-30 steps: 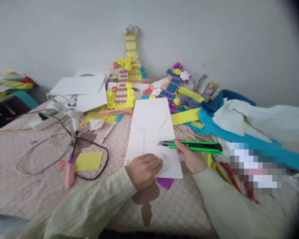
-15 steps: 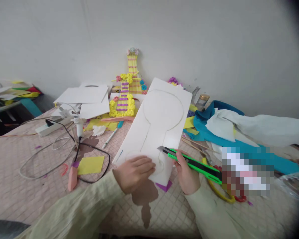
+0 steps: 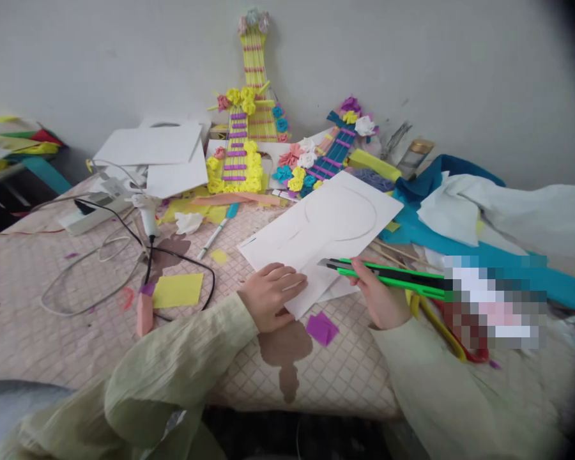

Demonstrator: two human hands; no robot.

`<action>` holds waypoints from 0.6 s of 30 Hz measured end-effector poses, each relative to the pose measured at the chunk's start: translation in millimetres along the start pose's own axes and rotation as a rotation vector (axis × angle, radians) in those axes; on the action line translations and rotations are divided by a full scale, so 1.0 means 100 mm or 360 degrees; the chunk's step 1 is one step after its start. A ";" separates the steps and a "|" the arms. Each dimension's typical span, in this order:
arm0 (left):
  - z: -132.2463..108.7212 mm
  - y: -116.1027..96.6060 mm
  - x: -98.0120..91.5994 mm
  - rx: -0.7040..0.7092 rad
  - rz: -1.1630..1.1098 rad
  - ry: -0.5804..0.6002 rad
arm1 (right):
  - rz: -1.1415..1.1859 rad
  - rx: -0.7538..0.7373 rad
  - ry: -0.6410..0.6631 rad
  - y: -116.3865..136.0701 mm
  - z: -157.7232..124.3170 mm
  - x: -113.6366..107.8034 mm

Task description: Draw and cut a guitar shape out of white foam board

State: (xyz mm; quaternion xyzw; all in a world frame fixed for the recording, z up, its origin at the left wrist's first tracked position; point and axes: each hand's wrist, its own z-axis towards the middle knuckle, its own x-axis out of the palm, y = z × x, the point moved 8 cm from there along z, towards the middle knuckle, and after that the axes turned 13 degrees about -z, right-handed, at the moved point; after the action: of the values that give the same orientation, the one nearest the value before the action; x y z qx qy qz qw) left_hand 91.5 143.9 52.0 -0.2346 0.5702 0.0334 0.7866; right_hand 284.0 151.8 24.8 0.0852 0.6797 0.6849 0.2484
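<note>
A white board (image 3: 338, 220) with a faint pencil outline, a round shape with a narrower neck, lies slanted on the table. My left hand (image 3: 274, 297) rests on the board's near left part, fingers stretched and pressed down on it. In my right hand (image 3: 381, 299) is a green and black utility knife (image 3: 397, 277), its blade out and pointing left over the board's near part. Whether the blade touches the board I cannot tell. Just below the board sits a purple paper piece (image 3: 322, 328).
Flower-trimmed guitar-like crafts (image 3: 242, 147) stand behind the board. On the left are a glue gun (image 3: 148, 217), cables, a power strip (image 3: 89, 216) and a yellow paper square (image 3: 178, 291). Yellow-handled scissors (image 3: 443, 329), blue crepe paper (image 3: 512, 271) and white paper (image 3: 531, 217) lie right.
The board has turned clockwise and lies lower, uncovering a blue flowered craft behind it. My left hand still presses on it. My right hand, with the knife, has shifted slightly right. The view tilts down.
</note>
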 end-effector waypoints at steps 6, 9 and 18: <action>-0.09 0.49 -0.35 -0.0534 0.0087 -0.0313 | 0.0098 0.0123 -0.0071 -0.09 0.10 0.00; -0.10 1.01 -0.61 -0.0940 0.0121 -0.0518 | 0.0277 0.0241 -0.0075 -0.11 0.15 0.00; -0.05 1.77 -0.45 -0.1578 -0.0831 -0.0342 | 0.0462 0.0178 -0.0059 0.01 0.29 0.04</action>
State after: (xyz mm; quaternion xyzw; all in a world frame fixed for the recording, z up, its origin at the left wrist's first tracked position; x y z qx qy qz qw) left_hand 14.5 309.0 33.3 -0.7041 0.3263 0.1252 0.6182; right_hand 293.1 179.9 27.0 0.2089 0.6926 0.6729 0.1541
